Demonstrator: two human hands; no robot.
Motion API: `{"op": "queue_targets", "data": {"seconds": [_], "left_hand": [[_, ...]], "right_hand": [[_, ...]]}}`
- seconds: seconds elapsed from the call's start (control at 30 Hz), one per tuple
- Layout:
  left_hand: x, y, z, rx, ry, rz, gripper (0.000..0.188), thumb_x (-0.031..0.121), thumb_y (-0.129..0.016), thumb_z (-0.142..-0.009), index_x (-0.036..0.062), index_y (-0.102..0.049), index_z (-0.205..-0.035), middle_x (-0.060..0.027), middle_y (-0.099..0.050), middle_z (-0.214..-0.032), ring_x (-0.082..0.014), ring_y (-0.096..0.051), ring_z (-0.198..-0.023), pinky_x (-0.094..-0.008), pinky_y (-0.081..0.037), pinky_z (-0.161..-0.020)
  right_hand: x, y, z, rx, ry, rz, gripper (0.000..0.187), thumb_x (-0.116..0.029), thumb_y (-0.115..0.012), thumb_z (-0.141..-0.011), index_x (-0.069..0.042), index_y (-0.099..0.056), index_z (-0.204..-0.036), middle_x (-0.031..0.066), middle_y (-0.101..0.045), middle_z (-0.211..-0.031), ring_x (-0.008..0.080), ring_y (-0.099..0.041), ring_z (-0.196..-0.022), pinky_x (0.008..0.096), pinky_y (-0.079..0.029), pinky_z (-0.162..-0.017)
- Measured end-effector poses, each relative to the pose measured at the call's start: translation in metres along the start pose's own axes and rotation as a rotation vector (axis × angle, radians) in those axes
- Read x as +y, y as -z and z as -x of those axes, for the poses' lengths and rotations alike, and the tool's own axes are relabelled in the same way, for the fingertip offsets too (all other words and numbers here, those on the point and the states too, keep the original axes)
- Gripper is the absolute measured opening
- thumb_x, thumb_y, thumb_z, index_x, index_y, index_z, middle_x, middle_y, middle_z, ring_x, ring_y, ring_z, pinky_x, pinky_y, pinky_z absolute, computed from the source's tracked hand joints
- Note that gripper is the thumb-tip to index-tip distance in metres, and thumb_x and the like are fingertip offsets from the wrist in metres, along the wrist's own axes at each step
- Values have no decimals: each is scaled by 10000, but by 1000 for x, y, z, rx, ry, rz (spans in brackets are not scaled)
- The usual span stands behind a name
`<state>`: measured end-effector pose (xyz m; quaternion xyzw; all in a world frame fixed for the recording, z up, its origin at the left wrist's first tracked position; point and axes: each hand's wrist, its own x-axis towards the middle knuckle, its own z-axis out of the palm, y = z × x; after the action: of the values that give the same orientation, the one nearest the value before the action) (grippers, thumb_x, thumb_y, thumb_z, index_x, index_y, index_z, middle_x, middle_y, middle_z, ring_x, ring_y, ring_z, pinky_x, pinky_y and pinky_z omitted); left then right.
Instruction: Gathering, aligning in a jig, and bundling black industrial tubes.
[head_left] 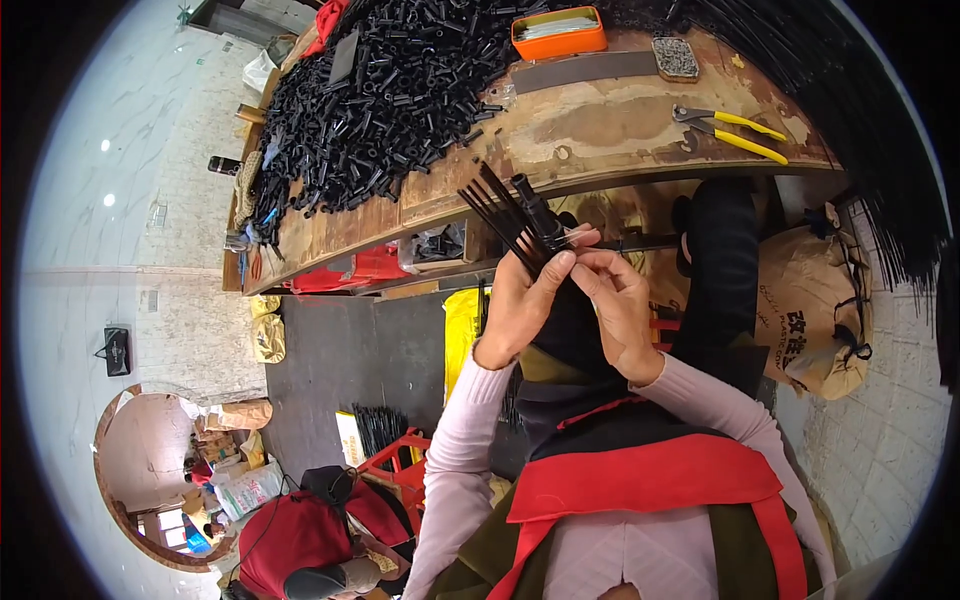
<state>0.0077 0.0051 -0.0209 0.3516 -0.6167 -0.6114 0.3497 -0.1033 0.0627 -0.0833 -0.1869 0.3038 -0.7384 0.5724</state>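
Note:
My left hand [520, 300] is closed around a fan of several thin black rods [497, 212] and a short black tube [533, 207], held up in front of the workbench edge. My right hand [618, 300] pinches at the same bundle just right of the left thumb, fingertips meeting at the tube's lower end. Both hands hover over my lap, below the wooden workbench [600, 130]. A large heap of short black tubes [390, 90] covers the bench's left half.
An orange tray [559, 34] sits at the bench's far side, with yellow-handled pliers [735, 132] to the right and a small mesh pad [676, 58] near them. Long black rods [850, 110] hang at right. A brown sack [815, 310] stands beside my knee. Another person in red [300, 540] sits lower left.

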Motion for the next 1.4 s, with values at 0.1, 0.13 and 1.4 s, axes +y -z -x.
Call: {"op": "queue_targets", "data": {"seconds": [0.1, 0.13, 1.4], "left_hand": [[0, 9, -2, -23, -63, -173, 351, 135, -618, -986, -69, -576, -1269, -151, -682, -1223, -193, -645, -1111, -330, -486, -988], [2, 10, -2, -25, -60, -176, 351, 135, -618, -986, -69, -576, -1269, -151, -682, -1223, -193, -645, -1111, -330, -486, -988], [-32, -11, -53, -283, 8, -1, 170, 105, -518, -1007, -29, -619, -1028, -76, -688, -899, -145, -637, -849, -304, -503, -793]], "right_hand": [[6, 4, -3, -47, -26, -45, 110, -39, -689, -932, -14, -658, -1034, 20, -653, -1037, 89, -584, -984, 243, -450, -913], [10, 8, -3, -71, -25, -72, 128, -45, -692, -932, -16, -657, -1053, 17, -653, -1037, 84, -583, -985, 245, -447, -915], [-206, 144, -185, -474, 826, 1944, 318, -261, -684, -896, -14, -582, -1069, 109, -552, -957, 253, -523, -884, 356, -422, -766]]}}
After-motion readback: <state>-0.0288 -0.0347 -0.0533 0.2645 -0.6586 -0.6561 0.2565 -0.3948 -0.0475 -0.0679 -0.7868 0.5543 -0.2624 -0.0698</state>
